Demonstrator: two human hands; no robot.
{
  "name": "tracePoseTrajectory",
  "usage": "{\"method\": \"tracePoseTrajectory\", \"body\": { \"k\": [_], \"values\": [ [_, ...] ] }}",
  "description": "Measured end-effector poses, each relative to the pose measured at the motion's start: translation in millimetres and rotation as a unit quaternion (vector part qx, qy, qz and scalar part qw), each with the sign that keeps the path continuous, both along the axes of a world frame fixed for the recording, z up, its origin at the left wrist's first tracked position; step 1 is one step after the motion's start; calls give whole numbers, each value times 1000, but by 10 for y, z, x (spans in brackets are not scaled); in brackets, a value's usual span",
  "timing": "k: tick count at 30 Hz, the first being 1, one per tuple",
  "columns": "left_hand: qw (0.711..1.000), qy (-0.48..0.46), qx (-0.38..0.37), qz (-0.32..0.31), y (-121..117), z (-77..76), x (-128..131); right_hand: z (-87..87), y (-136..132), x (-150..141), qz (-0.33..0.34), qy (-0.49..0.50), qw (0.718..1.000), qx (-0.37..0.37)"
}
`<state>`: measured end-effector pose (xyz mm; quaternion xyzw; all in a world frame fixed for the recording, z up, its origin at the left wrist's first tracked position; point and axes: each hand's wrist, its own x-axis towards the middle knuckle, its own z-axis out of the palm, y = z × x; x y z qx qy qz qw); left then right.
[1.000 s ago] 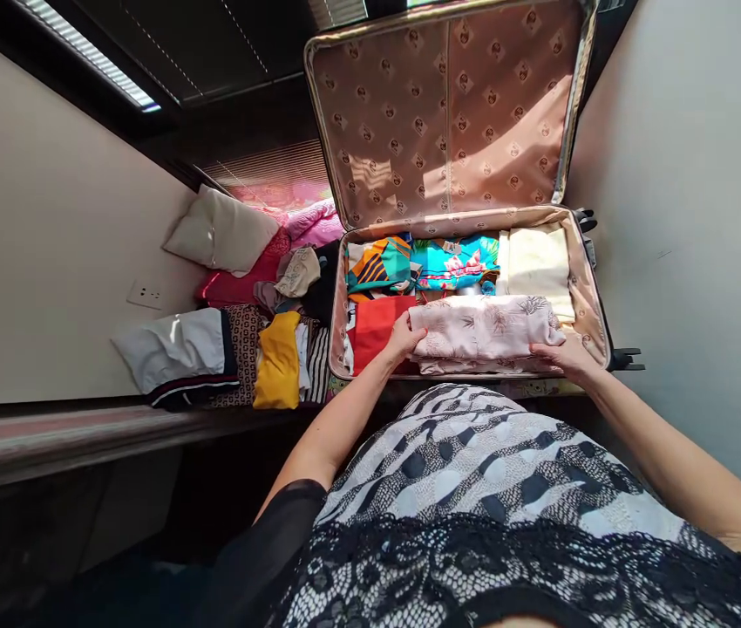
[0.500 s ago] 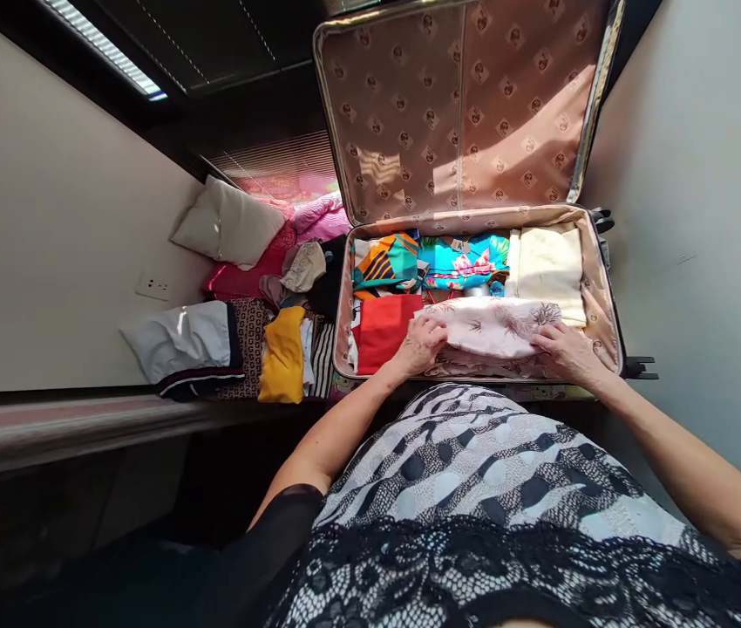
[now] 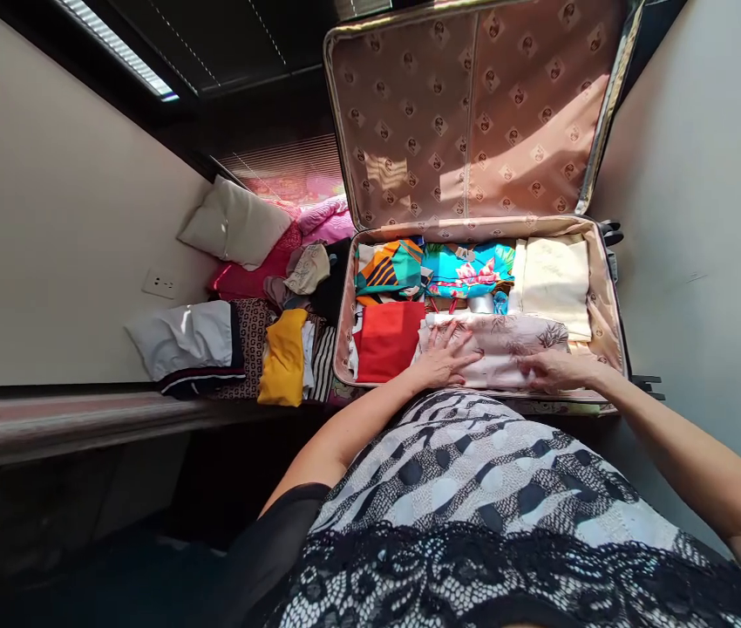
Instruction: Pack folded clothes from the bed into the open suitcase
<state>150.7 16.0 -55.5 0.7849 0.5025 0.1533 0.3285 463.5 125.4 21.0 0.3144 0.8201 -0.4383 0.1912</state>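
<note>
A folded pale pink garment with a dark leaf print (image 3: 498,336) lies in the front middle of the open suitcase (image 3: 614,349). My left hand (image 3: 442,356) rests flat on its left part, fingers spread. At the garment's right part, my right hand (image 3: 557,370) has its fingers bunched together on the fabric. Left of the garment is a folded red cloth (image 3: 390,340). Behind them sit an orange, teal and black patterned garment (image 3: 391,266), a turquoise floral garment (image 3: 468,269) and a folded cream cloth (image 3: 550,275).
The raised lid (image 3: 436,131) stands behind the case. To the left are a yellow garment (image 3: 284,358), white shorts (image 3: 187,340), a striped cloth (image 3: 323,362) and a cream pillow (image 3: 236,222). Walls stand on both sides, with a socket (image 3: 159,283) on the left one.
The pink garment now lies flatter and nearer the front edge. My left hand has gone from gripping its edge to lying spread on top; my right hand has moved inward and lower.
</note>
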Motion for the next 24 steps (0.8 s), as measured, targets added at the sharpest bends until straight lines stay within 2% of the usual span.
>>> {"method": "tracePoseTrajectory", "body": {
  "k": [2, 3, 5, 7, 9, 12, 15, 19, 24],
  "values": [
    [999, 30, -4, -18, -13, -106, 14, 63, 232, -128, 10, 11, 999, -40],
    [999, 36, 0, -21, -21, -147, 11, 81, 369, -218, -2, 22, 999, -31],
    [999, 38, 14, -25, -36, -195, 0, 57, 655, -470, -51, 46, 997, 32],
    [998, 47, 24, -32, -40, -206, -10, -65, 900, -810, -87, 62, 989, 103],
    [995, 80, 23, -45, -36, -199, -10, -267, 1059, -1186, -89, 69, 981, 156],
    [987, 145, 15, -71, -30, -191, -2, -600, 1141, -1668, -60, 47, 969, 236],
    [980, 180, 17, -86, -37, -198, 6, -829, 1153, -1954, -50, 13, 955, 291],
    [979, 185, 36, -81, -62, -224, 10, -947, 1230, -2122, -59, -2, 950, 305],
    [981, 173, 59, -73, -93, -264, 4, -990, 1330, -2242, -121, 54, 957, 260]
  ]
}}
